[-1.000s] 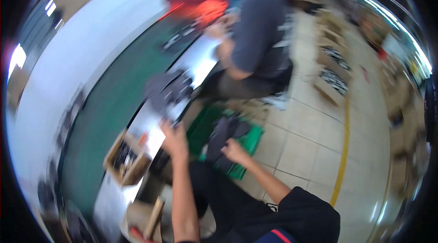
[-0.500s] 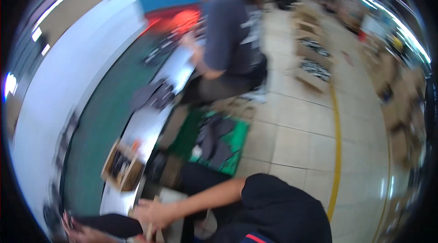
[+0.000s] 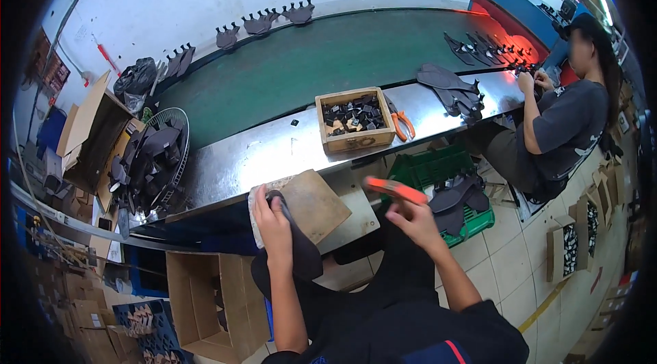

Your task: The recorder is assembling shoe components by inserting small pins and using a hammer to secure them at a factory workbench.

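Observation:
My left hand (image 3: 274,226) is closed around a dark sole-shaped piece (image 3: 304,251), its fingers over the upper end and its broad end hanging toward my lap. Beneath that hand lies a worn tan board (image 3: 315,203) on a pale surface by the bench edge. My right hand (image 3: 417,224) is closed on an orange-red tool (image 3: 397,189), raised to the right of the board. Motion blur hides the tool's exact kind. Ahead on the metal bench stands a wooden box (image 3: 356,141) of small black parts, with orange-handled pliers (image 3: 404,126) beside it.
A green belt (image 3: 287,63) runs behind the metal bench (image 3: 239,159). At left is a wire basket (image 3: 174,118) of dark pieces; a cardboard box (image 3: 212,309) stands below. To the right are a green crate (image 3: 486,217) and a seated person (image 3: 575,118).
My view has swung left, toward the bench. The sole-shaped piece stays in my left hand. My right hand has moved away from it and now holds the orange-red tool.

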